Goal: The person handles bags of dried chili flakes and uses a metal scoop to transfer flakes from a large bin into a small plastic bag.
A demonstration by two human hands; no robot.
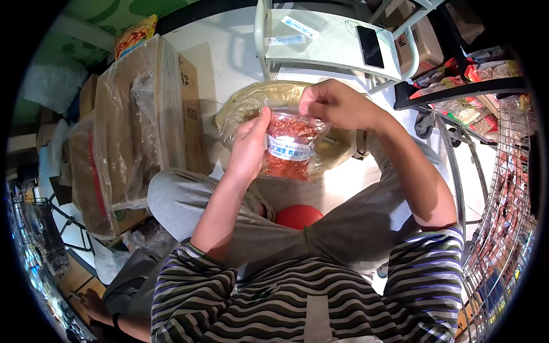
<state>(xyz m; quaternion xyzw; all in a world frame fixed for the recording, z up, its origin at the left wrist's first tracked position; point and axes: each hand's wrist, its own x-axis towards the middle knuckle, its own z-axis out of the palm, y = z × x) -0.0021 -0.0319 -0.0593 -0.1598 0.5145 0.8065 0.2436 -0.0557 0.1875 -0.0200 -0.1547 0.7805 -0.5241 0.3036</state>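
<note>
A clear plastic bag of red chili flakes (289, 127) is held upright in front of me, with a white label printed in blue on its face. My left hand (251, 143) grips its left edge, thumb toward the top. At the bag's upper right corner, my right hand (334, 106) has its fingers curled in a pinch on the rim; the fingertips are partly hidden. Below and behind both hands spreads a large yellowish translucent plastic bag (237, 106) on the floor, its contents mostly hidden.
Ahead stands a pale metal stool (337, 54) bearing a black phone (370, 47) and printed label strips (300, 27). Cardboard boxes (191, 103) fill the left. Wire baskets (494, 228) of packets line the right. Another person's hand (94, 306) shows at lower left.
</note>
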